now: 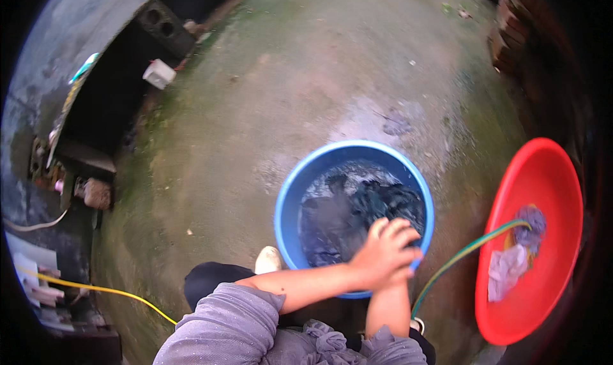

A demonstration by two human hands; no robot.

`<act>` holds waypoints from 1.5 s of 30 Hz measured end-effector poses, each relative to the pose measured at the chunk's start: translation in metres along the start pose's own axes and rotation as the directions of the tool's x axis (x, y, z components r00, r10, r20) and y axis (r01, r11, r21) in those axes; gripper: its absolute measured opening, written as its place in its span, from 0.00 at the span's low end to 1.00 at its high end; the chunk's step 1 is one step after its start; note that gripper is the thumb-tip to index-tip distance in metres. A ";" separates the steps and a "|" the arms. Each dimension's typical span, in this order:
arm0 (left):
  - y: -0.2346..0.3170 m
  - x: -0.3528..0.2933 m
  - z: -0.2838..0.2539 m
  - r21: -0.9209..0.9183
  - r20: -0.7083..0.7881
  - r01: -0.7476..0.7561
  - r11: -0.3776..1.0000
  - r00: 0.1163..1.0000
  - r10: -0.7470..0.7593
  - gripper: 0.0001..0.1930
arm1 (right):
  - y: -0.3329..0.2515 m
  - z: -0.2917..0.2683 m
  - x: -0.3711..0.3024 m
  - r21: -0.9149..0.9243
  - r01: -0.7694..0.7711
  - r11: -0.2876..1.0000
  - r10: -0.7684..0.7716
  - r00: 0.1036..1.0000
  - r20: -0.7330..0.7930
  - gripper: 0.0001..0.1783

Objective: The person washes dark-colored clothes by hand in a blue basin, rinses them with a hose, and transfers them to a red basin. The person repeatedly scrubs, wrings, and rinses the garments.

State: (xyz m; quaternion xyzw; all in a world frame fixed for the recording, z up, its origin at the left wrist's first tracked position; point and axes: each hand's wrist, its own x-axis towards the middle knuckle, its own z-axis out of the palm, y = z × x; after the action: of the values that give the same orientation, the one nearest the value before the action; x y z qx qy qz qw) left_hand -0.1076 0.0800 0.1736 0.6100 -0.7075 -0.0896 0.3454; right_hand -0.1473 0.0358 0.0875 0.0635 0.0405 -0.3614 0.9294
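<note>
A round blue basin (pixel 285 192) stands on the ground in front of me, with dark wet clothes (pixel 332 221) lying in water. Over the basin's near right side, my left hand (pixel 378 253) crosses on top of my right hand (pixel 401 274) near its wrist. The fingers of the left hand are bent and spaced apart, slightly blurred, and no object shows in them. Most of my right hand is hidden beneath it, so its fingers cannot be made out. Both hands are above the clothes, apart from them as far as I can see.
A red basin (pixel 511 199) at the right holds a pale cloth (pixel 507 272) and a greyish-purple cloth (pixel 530 228). A green and yellow hose (pixel 456 256) runs into it. Bricks (pixel 511 26) are stacked at the far right. A yellow hose (pixel 105 288) lies at the left.
</note>
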 end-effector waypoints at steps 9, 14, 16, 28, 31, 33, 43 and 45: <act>-0.085 0.045 -0.022 0.107 0.021 0.573 0.813 0.816 -0.578 0.09 | 0.038 0.007 0.006 -0.171 0.011 0.985 -0.089 0.886 -0.454 0.10; 0.006 -0.012 -0.012 -0.012 0.226 0.078 0.997 0.971 -0.073 0.19 | 0.006 -0.009 -0.013 0.200 -0.117 0.973 0.101 0.991 0.089 0.15; -0.004 0.006 0.000 0.133 0.192 0.046 0.990 0.979 -0.071 0.18 | 0.012 -0.035 0.001 -0.097 0.136 0.986 -0.111 0.967 0.228 0.15; -0.154 -0.011 -0.067 -0.137 0.448 0.914 0.381 0.400 -0.799 0.18 | 0.035 0.027 0.002 -0.784 -0.040 0.619 -0.224 0.948 -0.225 0.20; -0.123 0.021 -0.069 -0.159 0.615 0.894 0.418 0.421 -0.667 0.28 | 0.052 0.011 -0.002 -0.972 0.080 -0.222 -0.104 0.989 0.105 0.24; -0.122 0.018 -0.064 -0.083 0.672 0.864 0.497 0.417 -0.612 0.23 | 0.056 0.016 -0.005 -0.988 -0.031 -0.149 0.075 0.996 -0.042 0.22; -0.033 0.009 -0.083 0.082 0.249 0.049 0.995 0.966 -0.068 0.20 | -0.003 -0.036 0.004 0.405 0.041 0.913 0.128 0.916 -0.380 0.50; -0.016 -0.001 -0.073 0.102 0.352 0.035 0.994 0.933 -0.069 0.21 | -0.010 0.003 0.012 0.014 -0.009 1.000 0.012 0.974 -0.225 0.48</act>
State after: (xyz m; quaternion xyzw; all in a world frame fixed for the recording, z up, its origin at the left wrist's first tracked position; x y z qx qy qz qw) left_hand -0.0509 0.0984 0.2188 0.6180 -0.7452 -0.1739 0.1802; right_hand -0.1457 0.0203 0.0880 0.1101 0.1428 -0.3472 0.9203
